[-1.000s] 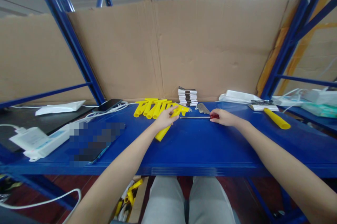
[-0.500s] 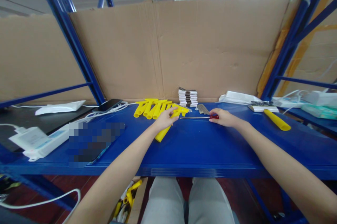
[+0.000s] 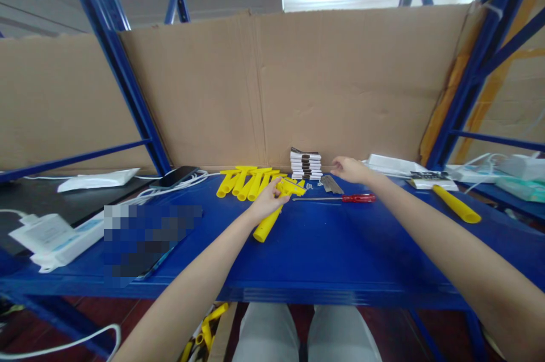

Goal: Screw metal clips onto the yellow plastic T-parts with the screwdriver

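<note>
My left hand [image 3: 269, 203] is closed round a yellow T-shaped plastic scraper handle [image 3: 267, 226], whose hollow round end points toward me and whose flat head faces away. My right hand [image 3: 348, 169] hovers over the back of the blue shelf with its fingers slightly apart and nothing visible in them. Just below its fingertips lie flat grey metal plates [image 3: 331, 185], and small shiny bits, perhaps screws [image 3: 309, 185], are scattered beside them. A screwdriver with a red handle [image 3: 358, 198] rests on the shelf, its shaft pointing left toward the held handle.
Several more yellow handles [image 3: 244, 183] lie in a row at the back left. Behind them, a stack of small white boxes [image 3: 305, 164] stands near the cardboard. A yellow tube [image 3: 457, 204] lies right, a power strip [image 3: 70, 245] and phone [image 3: 181, 176] left.
My right hand has let go of the screwdriver and moved up and back, above the grey plates. The screwdriver now lies free. The left hand keeps its hold on the yellow handle.
</note>
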`<action>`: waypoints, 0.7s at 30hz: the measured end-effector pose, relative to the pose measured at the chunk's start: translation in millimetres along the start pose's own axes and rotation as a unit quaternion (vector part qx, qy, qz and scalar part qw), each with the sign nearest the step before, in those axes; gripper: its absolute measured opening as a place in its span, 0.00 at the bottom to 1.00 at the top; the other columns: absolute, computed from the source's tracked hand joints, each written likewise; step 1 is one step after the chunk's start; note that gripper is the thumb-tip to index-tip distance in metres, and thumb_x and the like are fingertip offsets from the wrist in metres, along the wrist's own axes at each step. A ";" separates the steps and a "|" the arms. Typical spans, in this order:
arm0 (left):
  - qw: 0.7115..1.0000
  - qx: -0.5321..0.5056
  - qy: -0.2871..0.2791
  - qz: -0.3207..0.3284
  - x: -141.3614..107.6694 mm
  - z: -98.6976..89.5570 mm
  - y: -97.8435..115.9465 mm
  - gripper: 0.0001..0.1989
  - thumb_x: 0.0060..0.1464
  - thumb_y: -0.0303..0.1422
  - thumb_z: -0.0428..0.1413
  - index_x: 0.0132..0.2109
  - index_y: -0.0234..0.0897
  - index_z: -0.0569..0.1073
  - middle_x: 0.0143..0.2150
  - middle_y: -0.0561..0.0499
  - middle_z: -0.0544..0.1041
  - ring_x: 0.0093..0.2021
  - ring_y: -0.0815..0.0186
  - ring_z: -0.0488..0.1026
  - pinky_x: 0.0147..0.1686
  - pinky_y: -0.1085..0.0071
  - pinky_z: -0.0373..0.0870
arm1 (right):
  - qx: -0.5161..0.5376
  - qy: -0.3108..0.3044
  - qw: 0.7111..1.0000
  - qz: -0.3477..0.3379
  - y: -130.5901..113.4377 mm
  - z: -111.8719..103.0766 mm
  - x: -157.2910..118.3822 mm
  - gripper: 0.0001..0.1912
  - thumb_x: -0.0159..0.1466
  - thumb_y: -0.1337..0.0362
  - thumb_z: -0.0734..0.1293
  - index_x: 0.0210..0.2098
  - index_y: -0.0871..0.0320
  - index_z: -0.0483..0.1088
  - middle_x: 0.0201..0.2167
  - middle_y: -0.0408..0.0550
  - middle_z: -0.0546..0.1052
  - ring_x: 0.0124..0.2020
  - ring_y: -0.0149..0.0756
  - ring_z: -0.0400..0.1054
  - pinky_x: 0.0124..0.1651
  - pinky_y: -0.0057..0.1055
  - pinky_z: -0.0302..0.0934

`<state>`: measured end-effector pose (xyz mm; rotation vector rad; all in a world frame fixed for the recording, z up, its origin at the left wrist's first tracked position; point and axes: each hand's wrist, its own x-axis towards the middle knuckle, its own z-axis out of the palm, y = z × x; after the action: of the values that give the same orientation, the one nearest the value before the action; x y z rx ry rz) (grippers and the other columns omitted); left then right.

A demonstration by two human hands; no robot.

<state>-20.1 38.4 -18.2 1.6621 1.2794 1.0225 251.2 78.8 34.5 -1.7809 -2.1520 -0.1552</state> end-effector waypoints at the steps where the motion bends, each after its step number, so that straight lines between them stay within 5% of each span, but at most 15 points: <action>1: 1.000 -0.015 0.000 -0.007 -0.5 0.0 1.7 0.39 0.49 0.27 0.60 0.66 0.35 0.55 0.30 0.56 0.69 0.20 0.74 0.66 0.23 0.75 0.67 | 0.009 0.003 1.000 0.022 -2.0 -0.4 8.9 0.16 0.63 0.59 0.63 0.46 0.60 0.71 0.46 0.58 0.77 0.46 0.45 0.72 0.46 0.35 0.63; 8: 0.991 -0.112 0.003 -0.071 -4.6 -1.4 12.4 0.38 0.50 0.29 0.61 0.66 0.36 0.55 0.25 0.58 0.69 0.17 0.72 0.66 0.18 0.76 0.64 | 0.182 0.052 0.974 0.123 -9.5 20.2 60.9 0.14 0.62 0.61 0.64 0.24 0.61 0.72 0.30 0.56 0.79 0.38 0.46 0.74 0.38 0.31 0.64; 14: 0.989 -0.129 0.000 -0.069 5.2 -4.8 1.2 0.36 0.51 0.29 0.60 0.65 0.37 0.57 0.27 0.55 0.72 0.18 0.72 0.68 0.20 0.75 0.67 | 0.423 0.129 0.859 0.259 -15.5 49.1 85.0 0.11 0.56 0.60 0.70 0.24 0.59 0.69 0.19 0.47 0.72 0.30 0.39 0.72 0.29 0.28 0.64; 21: 0.986 -0.128 0.020 -0.107 -4.7 -2.9 16.0 0.32 0.54 0.26 0.56 0.64 0.36 0.57 0.30 0.54 0.74 0.18 0.72 0.67 0.22 0.73 0.69 | 0.529 0.160 0.777 0.303 -32.7 50.4 87.8 0.09 0.52 0.71 0.72 0.22 0.62 0.68 0.14 0.40 0.65 0.22 0.29 0.64 0.23 0.23 0.59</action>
<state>-18.1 31.2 -3.0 1.2872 1.2623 1.0459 196.3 168.8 20.4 -1.4301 -0.9259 0.7166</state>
